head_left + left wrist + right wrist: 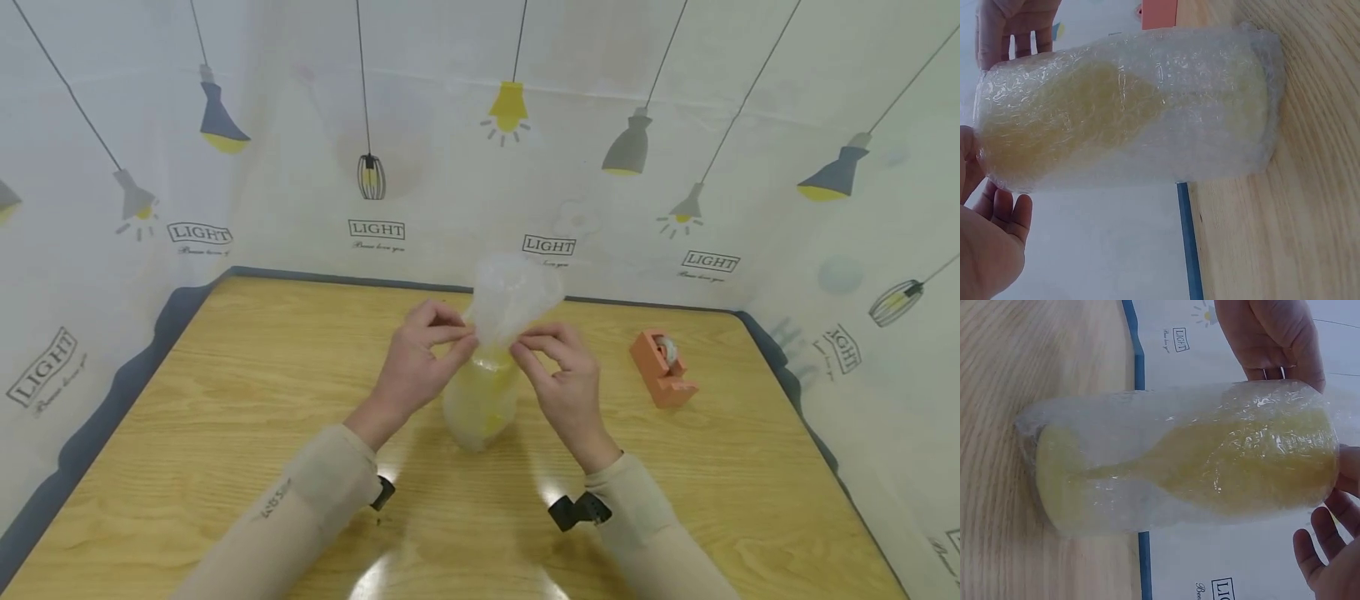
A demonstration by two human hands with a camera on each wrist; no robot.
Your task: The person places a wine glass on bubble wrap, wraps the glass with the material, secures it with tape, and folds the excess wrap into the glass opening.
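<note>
A yellow stemmed goblet (1229,462) stands on the table, rolled in clear bubble wrap (513,296) that rises loose above its rim. The bowl, thin stem and round foot show through the wrap in the right wrist view. At rim height, my left hand (423,358) pinches the wrap's left side between thumb and fingers. Opposite it, my right hand (562,379) pinches the right side the same way. In the left wrist view the wrapped goblet (1097,106) lies across the picture, with both hands at its top end; some fingertips are hidden behind the wrap.
An orange tape dispenser (663,371) with a roll of clear tape stands to the right on the wooden table (262,400). Behind the table's back edge hangs a pale cloth (442,125) printed with lamps. Each wrist carries a small black camera (577,510).
</note>
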